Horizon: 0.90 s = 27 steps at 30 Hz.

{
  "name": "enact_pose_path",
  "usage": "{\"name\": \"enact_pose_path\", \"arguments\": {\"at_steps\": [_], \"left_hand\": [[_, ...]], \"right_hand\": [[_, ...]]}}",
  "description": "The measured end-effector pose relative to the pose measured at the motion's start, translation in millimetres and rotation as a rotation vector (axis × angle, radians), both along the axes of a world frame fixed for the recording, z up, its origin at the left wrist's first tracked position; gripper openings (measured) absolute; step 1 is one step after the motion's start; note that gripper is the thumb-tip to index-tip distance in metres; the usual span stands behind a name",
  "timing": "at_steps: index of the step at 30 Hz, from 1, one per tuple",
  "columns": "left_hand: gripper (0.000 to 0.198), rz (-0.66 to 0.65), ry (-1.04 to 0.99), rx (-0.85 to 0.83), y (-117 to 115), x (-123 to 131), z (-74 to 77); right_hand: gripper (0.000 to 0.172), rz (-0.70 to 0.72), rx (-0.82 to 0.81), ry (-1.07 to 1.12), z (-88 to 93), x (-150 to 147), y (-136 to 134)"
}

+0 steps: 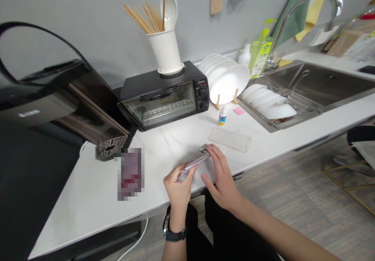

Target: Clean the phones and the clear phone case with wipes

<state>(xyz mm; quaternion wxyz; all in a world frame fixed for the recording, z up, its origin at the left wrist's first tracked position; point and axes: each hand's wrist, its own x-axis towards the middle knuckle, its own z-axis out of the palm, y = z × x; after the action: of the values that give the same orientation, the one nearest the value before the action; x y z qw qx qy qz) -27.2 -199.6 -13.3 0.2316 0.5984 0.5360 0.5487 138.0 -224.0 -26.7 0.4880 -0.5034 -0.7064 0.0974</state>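
My left hand (pixel 179 183) is closed around a slim phone (pixel 193 165), tilted so that mainly its pale purple edge shows. At the phone's far end, the fingers of my right hand (pixel 220 175) curl over a thin grey cloth-like piece (pixel 208 168); its thumb stands apart. Part of this piece hangs between my hands, and its exact kind is unclear. A clear phone case (pixel 230 140) lies flat on the counter beyond my right hand. Behind it stand a small white bottle (pixel 222 116) with a blue and yellow label and a pink slip (pixel 239 111).
A blurred-out item (pixel 131 174) lies left on the white counter (pixel 96 198). Behind are a black coffee machine (pixel 58 97) and a toaster oven (pixel 164 101) bearing a utensil cup (pixel 165 52). Plates (pixel 230 84) and a sink (pixel 331 97) with bowls stand to the right.
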Motion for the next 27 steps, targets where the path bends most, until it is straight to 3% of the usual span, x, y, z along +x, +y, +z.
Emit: {"name": "enact_pose_path", "arguments": {"at_steps": [8,10,13,17,21,23,27], "left_hand": [[0.020,-0.012,-0.194,-0.031,11,25,11.4],[0.020,-0.030,-0.160,-0.032,16,28,12.5],[0.019,-0.076,-0.070,-0.016,21,28,14.3],[0.021,-0.093,0.093,0.041,24,23,13.5],[0.036,-0.099,0.154,0.063,28,21,9.5],[0.037,-0.086,0.141,0.071,30,23,10.0],[0.028,-0.061,0.104,0.087,31,27,14.9]], "right_hand": [[0.046,-0.018,-0.143,0.459,-7.7,-28,5],[0.041,-0.040,-0.139,0.520,0.4,-31,10],[0.043,-0.038,-0.041,0.528,26.5,-34,14],[0.044,0.087,0.267,0.287,51.6,-28,22],[0.056,0.291,0.511,-0.205,46.4,-8,40],[0.061,0.306,0.545,-0.300,42.6,3,49],[0.065,0.203,0.480,-0.232,42.2,14,54]]}}
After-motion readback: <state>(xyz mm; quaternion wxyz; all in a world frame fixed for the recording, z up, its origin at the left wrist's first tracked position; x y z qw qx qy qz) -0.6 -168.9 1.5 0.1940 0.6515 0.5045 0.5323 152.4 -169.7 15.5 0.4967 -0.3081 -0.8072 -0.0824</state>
